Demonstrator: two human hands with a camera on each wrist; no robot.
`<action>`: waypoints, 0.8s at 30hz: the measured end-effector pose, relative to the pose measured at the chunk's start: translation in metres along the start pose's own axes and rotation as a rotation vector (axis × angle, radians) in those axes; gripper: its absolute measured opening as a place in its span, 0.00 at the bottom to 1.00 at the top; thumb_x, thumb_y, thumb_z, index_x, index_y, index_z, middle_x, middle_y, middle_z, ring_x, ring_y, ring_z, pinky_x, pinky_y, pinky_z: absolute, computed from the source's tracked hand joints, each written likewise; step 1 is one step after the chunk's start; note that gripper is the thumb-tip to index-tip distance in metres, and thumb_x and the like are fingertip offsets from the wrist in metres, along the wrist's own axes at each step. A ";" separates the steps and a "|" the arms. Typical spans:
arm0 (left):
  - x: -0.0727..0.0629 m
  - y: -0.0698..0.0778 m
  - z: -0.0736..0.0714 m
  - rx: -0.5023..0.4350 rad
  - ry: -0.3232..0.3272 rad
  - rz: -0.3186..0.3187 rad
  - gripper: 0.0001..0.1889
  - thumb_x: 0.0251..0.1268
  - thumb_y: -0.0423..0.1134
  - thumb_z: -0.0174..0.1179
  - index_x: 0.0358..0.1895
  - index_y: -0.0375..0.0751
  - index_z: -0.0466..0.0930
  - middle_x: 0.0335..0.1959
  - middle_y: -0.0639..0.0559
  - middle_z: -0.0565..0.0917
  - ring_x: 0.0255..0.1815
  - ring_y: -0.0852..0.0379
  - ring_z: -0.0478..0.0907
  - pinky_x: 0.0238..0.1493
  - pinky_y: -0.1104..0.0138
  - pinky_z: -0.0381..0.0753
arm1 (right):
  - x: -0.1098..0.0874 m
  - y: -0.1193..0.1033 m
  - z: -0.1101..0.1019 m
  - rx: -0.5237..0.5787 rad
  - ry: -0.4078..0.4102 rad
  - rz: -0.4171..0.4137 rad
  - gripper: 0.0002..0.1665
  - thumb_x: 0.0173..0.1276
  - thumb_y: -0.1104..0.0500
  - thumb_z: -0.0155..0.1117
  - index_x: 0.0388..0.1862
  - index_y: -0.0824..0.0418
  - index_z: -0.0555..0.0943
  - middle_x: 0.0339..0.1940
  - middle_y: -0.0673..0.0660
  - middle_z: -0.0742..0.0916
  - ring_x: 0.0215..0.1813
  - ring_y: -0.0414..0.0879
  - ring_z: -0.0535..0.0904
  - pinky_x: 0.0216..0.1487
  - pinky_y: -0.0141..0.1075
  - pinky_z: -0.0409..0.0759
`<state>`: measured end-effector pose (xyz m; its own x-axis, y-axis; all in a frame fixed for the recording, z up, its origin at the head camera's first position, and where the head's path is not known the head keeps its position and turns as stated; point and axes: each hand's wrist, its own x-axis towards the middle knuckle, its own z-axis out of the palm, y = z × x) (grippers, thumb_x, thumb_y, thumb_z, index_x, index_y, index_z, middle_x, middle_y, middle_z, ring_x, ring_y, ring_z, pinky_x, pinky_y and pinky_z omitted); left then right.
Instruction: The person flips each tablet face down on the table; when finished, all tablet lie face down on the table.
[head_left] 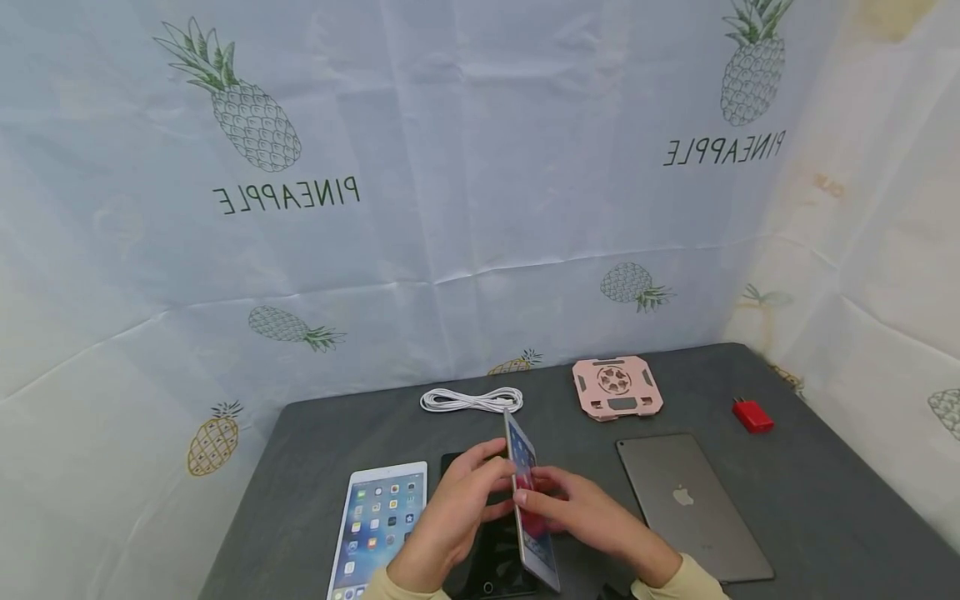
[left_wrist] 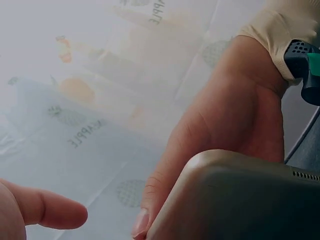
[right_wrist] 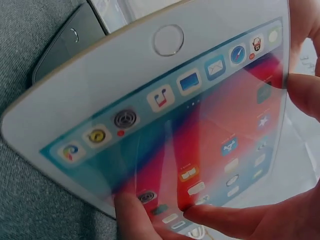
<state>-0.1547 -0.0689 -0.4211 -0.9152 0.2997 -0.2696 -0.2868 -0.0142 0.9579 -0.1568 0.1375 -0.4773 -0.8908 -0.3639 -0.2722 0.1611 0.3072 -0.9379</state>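
Observation:
Both of my hands are at a tablet (head_left: 534, 508) tipped up on its edge, its lit screen facing right. My left hand (head_left: 457, 517) holds it from the back side, fingertips at its edge. On the screen side, my right hand (head_left: 588, 512) grips it with thumb and fingers. The white front with a round home button and rows of app icons fills the right wrist view. In the left wrist view the tablet's dark back (left_wrist: 240, 200) is close. A black tablet (head_left: 491, 558) lies below, partly hidden by the hands.
A white tablet (head_left: 380, 525) lies screen-up at left. To the right are a grey tablet (head_left: 693, 508) face down and a red plug adapter (head_left: 752, 416). A coiled white cable (head_left: 450, 401) and a pink stand with a fan-shaped cutout (head_left: 633, 383) lie toward the back.

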 end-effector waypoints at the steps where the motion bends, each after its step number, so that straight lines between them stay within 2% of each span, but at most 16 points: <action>1: -0.001 0.000 0.000 -0.001 -0.001 0.004 0.37 0.74 0.42 0.59 0.82 0.29 0.62 0.70 0.32 0.79 0.63 0.43 0.83 0.61 0.47 0.89 | 0.001 0.000 0.000 0.013 -0.015 -0.003 0.49 0.78 0.35 0.63 0.79 0.71 0.69 0.69 0.66 0.84 0.62 0.55 0.88 0.59 0.56 0.90; 6: -0.002 0.001 0.002 0.002 -0.007 0.026 0.37 0.74 0.41 0.58 0.82 0.28 0.61 0.69 0.32 0.79 0.64 0.43 0.82 0.60 0.47 0.89 | 0.001 0.001 -0.004 0.064 -0.072 -0.011 0.47 0.82 0.37 0.58 0.81 0.72 0.66 0.69 0.66 0.84 0.64 0.55 0.87 0.62 0.59 0.88; 12: -0.003 0.001 0.005 -0.002 -0.006 0.030 0.37 0.74 0.41 0.58 0.81 0.28 0.62 0.67 0.36 0.81 0.61 0.47 0.83 0.59 0.47 0.90 | 0.000 0.002 -0.007 0.141 -0.138 -0.042 0.44 0.85 0.42 0.55 0.83 0.73 0.63 0.71 0.68 0.82 0.65 0.54 0.86 0.64 0.55 0.88; 17: -0.003 0.001 0.006 0.001 -0.016 0.034 0.37 0.74 0.41 0.58 0.82 0.28 0.61 0.67 0.37 0.81 0.62 0.48 0.84 0.59 0.47 0.90 | -0.002 0.001 -0.009 0.171 -0.161 -0.063 0.43 0.85 0.44 0.54 0.83 0.75 0.61 0.76 0.73 0.77 0.67 0.55 0.85 0.65 0.54 0.88; 24: -0.005 0.000 0.007 0.013 -0.010 0.040 0.35 0.75 0.41 0.58 0.81 0.30 0.63 0.68 0.36 0.80 0.60 0.45 0.82 0.58 0.46 0.90 | -0.004 -0.003 -0.009 0.169 -0.173 -0.049 0.45 0.84 0.43 0.52 0.84 0.74 0.60 0.79 0.73 0.74 0.72 0.61 0.82 0.66 0.57 0.86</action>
<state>-0.1486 -0.0638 -0.4189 -0.9230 0.3083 -0.2304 -0.2466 -0.0141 0.9690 -0.1579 0.1456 -0.4711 -0.8157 -0.5245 -0.2442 0.2007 0.1394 -0.9697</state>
